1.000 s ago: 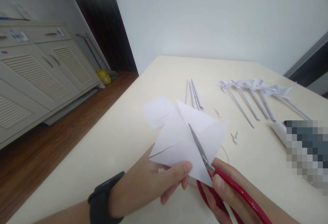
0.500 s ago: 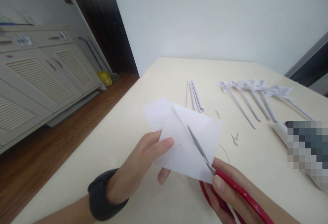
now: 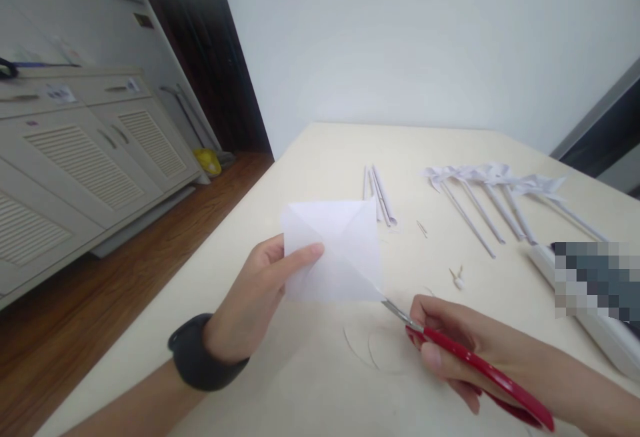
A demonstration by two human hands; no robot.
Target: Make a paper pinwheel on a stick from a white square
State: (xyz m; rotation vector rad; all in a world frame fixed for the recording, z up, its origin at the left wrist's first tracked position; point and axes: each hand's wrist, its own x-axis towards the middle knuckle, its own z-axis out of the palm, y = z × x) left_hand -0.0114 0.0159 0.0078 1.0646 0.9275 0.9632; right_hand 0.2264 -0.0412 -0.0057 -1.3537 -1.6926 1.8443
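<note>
My left hand (image 3: pixel 260 290) pinches the left edge of a white square of paper (image 3: pixel 335 250) with diagonal creases, holding it up above the cream table (image 3: pixel 280 370). A black watch sits on that wrist. My right hand (image 3: pixel 450 343) grips red-handled scissors (image 3: pixel 465 363). Their blades point up and left, with the tips at the paper's lower right corner.
Several rolled white paper sticks (image 3: pixel 379 193) lie beyond the paper. Several finished paper pinwheels (image 3: pixel 490 187) lie at the right. A small white pin (image 3: pixel 457 278) and a thin wire loop (image 3: pixel 370 347) rest on the table. A blurred object (image 3: pixel 595 283) is at the right edge. Cabinets (image 3: pixel 85 157) stand left.
My left hand has turned the paper and shifted its grip to the left edge. The scissors have slid out along the cut down to the lower right corner. The view has tilted slightly.
</note>
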